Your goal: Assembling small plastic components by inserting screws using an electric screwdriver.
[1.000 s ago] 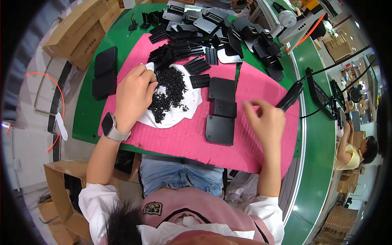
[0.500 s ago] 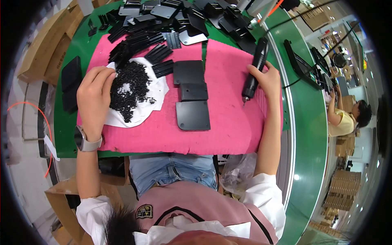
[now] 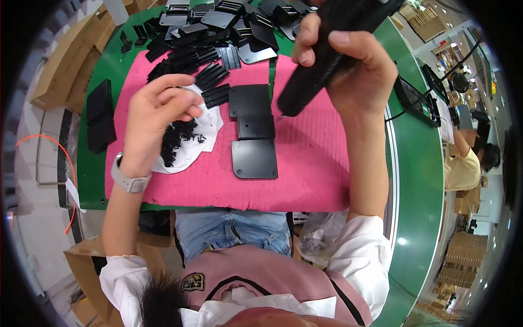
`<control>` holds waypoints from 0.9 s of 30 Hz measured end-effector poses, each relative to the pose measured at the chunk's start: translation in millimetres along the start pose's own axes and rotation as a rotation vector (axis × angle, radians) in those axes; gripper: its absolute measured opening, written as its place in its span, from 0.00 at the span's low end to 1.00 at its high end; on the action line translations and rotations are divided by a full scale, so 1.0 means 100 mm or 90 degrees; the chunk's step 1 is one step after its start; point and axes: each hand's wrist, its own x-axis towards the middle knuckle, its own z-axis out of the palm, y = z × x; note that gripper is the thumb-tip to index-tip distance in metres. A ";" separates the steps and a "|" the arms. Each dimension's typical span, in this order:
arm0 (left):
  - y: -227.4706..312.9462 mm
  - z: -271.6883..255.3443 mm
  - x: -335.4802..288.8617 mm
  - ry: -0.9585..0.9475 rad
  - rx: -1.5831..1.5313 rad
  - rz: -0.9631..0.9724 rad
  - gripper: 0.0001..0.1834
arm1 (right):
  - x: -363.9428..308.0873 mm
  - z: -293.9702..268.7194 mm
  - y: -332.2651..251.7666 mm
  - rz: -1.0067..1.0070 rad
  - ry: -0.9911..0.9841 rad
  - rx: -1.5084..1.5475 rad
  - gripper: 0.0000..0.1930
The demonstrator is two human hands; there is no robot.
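My right hand (image 3: pixel 362 73) grips a black electric screwdriver (image 3: pixel 316 73), raised close to the camera. Its narrow tip slants down toward a black metal bracket (image 3: pixel 254 159) that lies on a pink board (image 3: pixel 212 191). The bracket has two wide plates with a narrower raised part between them, where a small hole shows. Over a white cloth or bag (image 3: pixel 206 155) with a heap of small black screws (image 3: pixel 177 136) hovers my left hand (image 3: pixel 155 117). Its fingers are curled and pinched together; whatever they hold is too small to make out.
Black ribbed strips (image 3: pixel 211 76) lie behind the screws, with several more black brackets (image 3: pixel 220 19) piled at the far edge of the green table (image 3: pixel 417 180). Two dark blocks (image 3: pixel 99 117) rest at the left. A cable hangs at the right, where another person (image 3: pixel 463 169) works.
My right hand has lifted the screwdriver up and toward the left, nearer the bracket. My left hand has risen from the screw heap and shifted slightly right.
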 end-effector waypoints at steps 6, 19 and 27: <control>-0.09 0.29 0.07 -0.138 -0.193 0.014 0.11 | -0.04 0.57 -0.30 0.030 0.148 0.068 0.22; -0.06 0.45 -0.03 -0.182 -0.042 0.038 0.10 | -0.10 0.19 0.02 -0.117 -0.049 0.194 0.20; -0.09 0.47 -0.04 -0.161 0.198 0.215 0.06 | -0.02 0.17 0.25 -0.210 -0.208 0.259 0.19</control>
